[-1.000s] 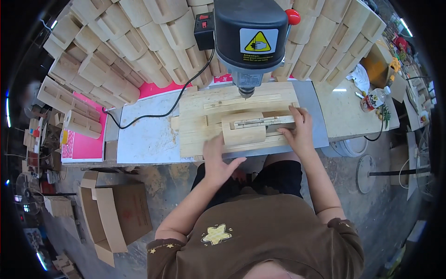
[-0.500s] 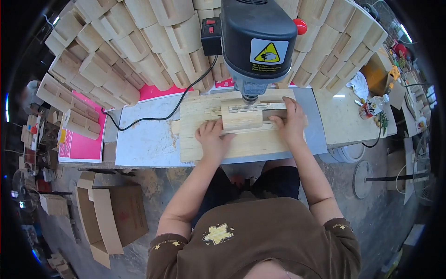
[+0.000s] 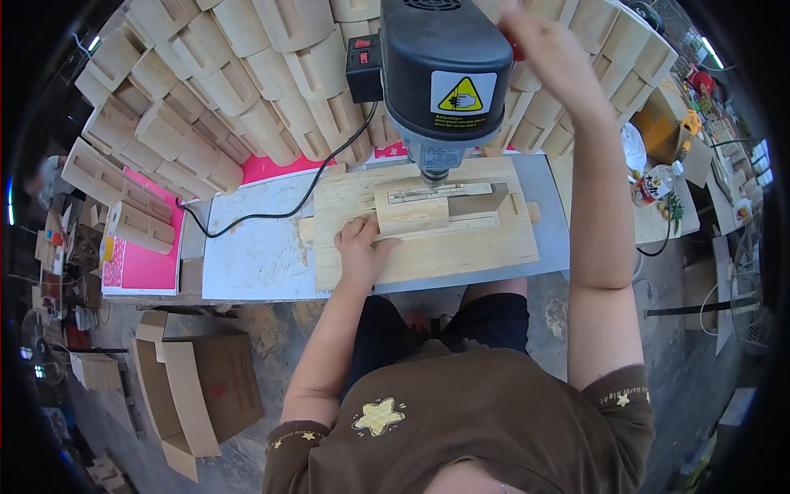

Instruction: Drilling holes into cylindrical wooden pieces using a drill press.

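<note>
A pale half-round wooden block [image 3: 411,216] with a slot along its top lies on a flat wooden jig board [image 3: 461,257]. My left hand [image 3: 362,251] grips the block's left near corner, fingers bent at its end and thumb along the near side. Raised to the upper right, my right hand [image 3: 553,53] is closed on the red knob [image 3: 518,51] at the side of the drill press [image 3: 444,70]; its fingers are partly hidden and slightly blurred. The drill chuck [image 3: 434,175] sits right above the slot. A thin metal strip [image 3: 485,190] lies beside the slot.
Stacked slotted wooden blocks [image 3: 271,74] wall the back of the bench. A black cable [image 3: 271,216] curves across the left side. A plastic bottle [image 3: 658,183] stands at the right. On the floor at left is an open cardboard box [image 3: 218,387].
My right hand has left the right end of the block and gone up to the drill press's red knob. My left hand has stayed on the block.
</note>
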A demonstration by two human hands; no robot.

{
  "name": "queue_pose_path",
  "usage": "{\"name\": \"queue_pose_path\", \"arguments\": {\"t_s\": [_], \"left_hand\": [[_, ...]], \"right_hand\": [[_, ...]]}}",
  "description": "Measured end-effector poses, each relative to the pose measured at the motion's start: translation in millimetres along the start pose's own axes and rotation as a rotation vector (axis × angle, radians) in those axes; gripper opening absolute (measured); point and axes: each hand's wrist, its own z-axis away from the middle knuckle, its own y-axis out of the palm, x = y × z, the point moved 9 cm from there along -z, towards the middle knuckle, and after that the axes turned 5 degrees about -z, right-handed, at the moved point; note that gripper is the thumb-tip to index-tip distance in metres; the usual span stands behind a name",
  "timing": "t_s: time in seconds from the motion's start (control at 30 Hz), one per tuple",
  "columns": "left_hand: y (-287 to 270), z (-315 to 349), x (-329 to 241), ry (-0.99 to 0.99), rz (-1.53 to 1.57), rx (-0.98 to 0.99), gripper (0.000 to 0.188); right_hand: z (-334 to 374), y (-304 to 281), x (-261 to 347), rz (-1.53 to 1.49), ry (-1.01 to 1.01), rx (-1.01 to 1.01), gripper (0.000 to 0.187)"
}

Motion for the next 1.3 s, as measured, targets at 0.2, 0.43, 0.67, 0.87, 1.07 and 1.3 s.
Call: {"name": "queue_pose_path", "arguments": {"t_s": [0.2,0.43,0.67,0.87,1.07,1.3], "left_hand": [[-10,2,-1,0.021,-0.020,-0.068,0.055],[-11,1,7,0.000,-0.030,-0.021,0.055],[-2,-2,-2,0.020,-0.016,-0.015,0.054],[-2,-3,0,0.009,-0.036,-0.007,0.053],[7,-3,-25,0.020,-0.095,-0.031,0.053],[11,-6,-40,0.026,-0.059,-0.041,0.051]], "right_hand": [[79,6,62,0.635,-0.198,-0.365,0.018],[161,50,23,0.213,-0.325,-0.396,0.021],[179,90,-38,0.014,-0.586,-0.632,0.033],[179,60,-10,0.057,-0.639,-0.515,0.017],[53,5,42,0.156,-0.297,-0.393,0.034],[25,6,17,0.061,-0.173,-0.203,0.034]]}}
